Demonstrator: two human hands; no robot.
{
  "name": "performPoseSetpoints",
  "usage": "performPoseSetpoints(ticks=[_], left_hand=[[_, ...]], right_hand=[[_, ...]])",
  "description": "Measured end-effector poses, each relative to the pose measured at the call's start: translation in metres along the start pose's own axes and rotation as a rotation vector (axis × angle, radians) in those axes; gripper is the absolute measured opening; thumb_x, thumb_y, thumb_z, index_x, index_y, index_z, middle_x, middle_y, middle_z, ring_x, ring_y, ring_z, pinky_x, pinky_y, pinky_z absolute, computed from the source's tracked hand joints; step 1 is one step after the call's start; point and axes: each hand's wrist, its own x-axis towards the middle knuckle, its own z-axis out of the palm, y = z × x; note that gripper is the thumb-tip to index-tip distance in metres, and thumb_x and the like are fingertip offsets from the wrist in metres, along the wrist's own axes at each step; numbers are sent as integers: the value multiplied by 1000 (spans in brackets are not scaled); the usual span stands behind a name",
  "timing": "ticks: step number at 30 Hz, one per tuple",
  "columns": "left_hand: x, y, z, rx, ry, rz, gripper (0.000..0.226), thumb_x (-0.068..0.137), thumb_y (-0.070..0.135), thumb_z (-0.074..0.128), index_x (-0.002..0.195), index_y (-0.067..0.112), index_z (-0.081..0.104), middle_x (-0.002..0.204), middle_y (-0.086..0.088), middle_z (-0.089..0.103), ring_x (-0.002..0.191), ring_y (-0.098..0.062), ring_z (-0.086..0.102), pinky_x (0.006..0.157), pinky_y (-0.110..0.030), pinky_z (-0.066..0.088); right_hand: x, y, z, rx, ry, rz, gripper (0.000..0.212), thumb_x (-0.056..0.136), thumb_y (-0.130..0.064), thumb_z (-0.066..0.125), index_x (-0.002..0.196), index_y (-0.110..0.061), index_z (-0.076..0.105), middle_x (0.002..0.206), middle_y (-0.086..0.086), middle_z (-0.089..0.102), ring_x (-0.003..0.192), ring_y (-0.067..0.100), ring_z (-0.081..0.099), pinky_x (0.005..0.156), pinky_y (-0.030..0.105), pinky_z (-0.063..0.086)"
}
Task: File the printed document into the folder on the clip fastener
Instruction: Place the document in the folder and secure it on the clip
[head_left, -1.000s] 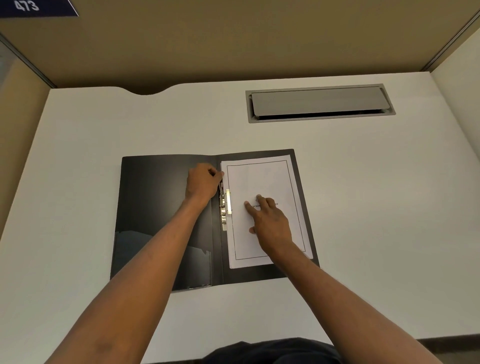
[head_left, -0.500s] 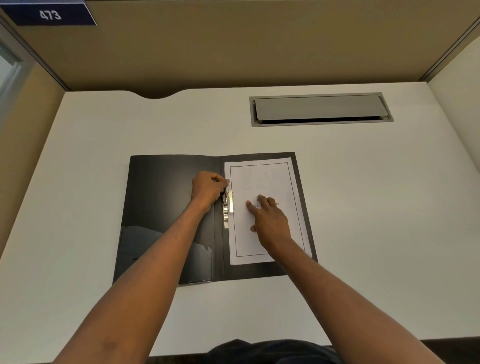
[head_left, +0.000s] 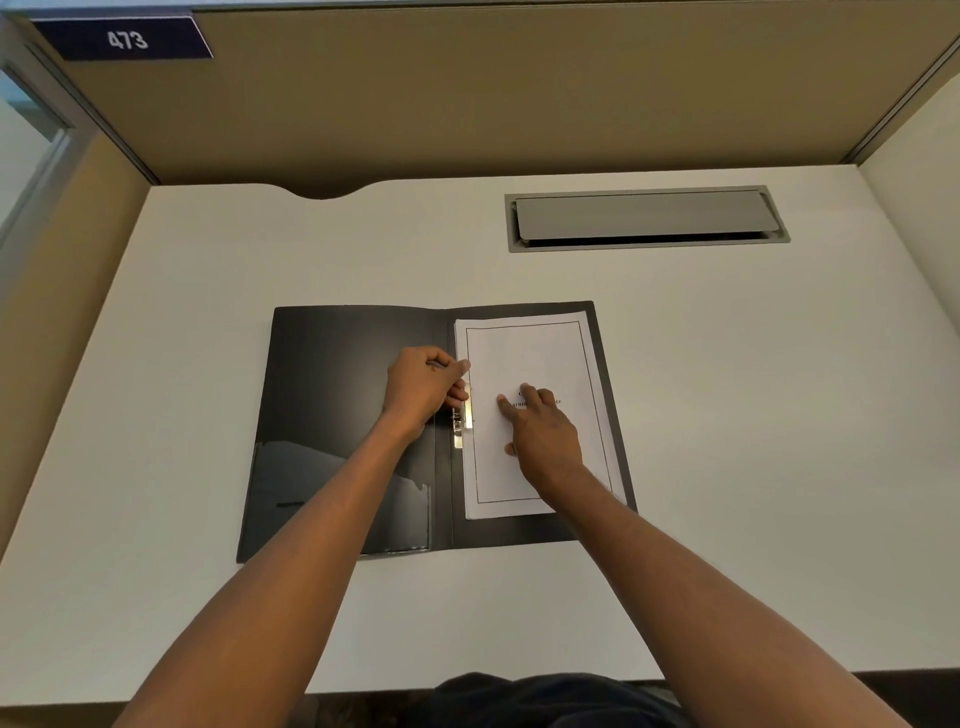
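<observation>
A black folder (head_left: 332, 395) lies open on the white desk. The white printed document (head_left: 524, 353), with a thin black border, rests on the folder's right half. A metal clip fastener (head_left: 460, 428) runs along the spine at the paper's left edge. My left hand (head_left: 423, 387) has its fingers pinched on the upper end of the clip, hiding that part. My right hand (head_left: 540, 426) lies flat on the middle of the page with fingers spread, pressing it down.
A grey cable hatch (head_left: 644, 218) is set into the desk (head_left: 779, 415) at the back right. Tan partition walls enclose the back and both sides. A blue sign reading 473 (head_left: 124, 39) hangs at the top left. A clear pocket (head_left: 410, 514) sits on the folder's inner left cover.
My left hand has slid a little to the right onto the clip's upper end. The right hand stays pressed on the page. The camera has tilted slightly.
</observation>
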Motion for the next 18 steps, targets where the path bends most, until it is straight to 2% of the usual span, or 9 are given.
performPoseSetpoints(ticks=[6,11,14,18], left_hand=[[-29,-9,9,-165,75,-84,16,91,22,77,93,6,75,82,-11,78,71,-20,79,70,-30,65],[-52,-20,22,-280,172,-175,15,86,14,81,95,7,72,83,-8,78,70,-19,80,65,-27,65],[-60,-30,26,-253,224,-168,16,85,16,82,93,9,72,81,-6,78,66,-16,79,60,-24,63],[-66,-42,22,-95,279,-139,13,83,25,84,84,17,74,74,1,76,60,-14,74,53,-14,55]], right_hand=[[0,-1,0,-3,-4,5,71,94,-22,70,155,-24,34,161,9,29,148,32,30,112,41,43],[0,-1,1,-24,-4,9,72,94,-24,69,156,-24,33,161,10,29,147,32,30,110,40,44],[0,-1,1,-28,-11,11,73,94,-24,70,156,-24,32,161,10,29,148,32,30,110,40,44],[1,-1,1,-27,-11,9,73,93,-23,71,155,-24,33,161,10,30,147,32,31,110,41,44]])
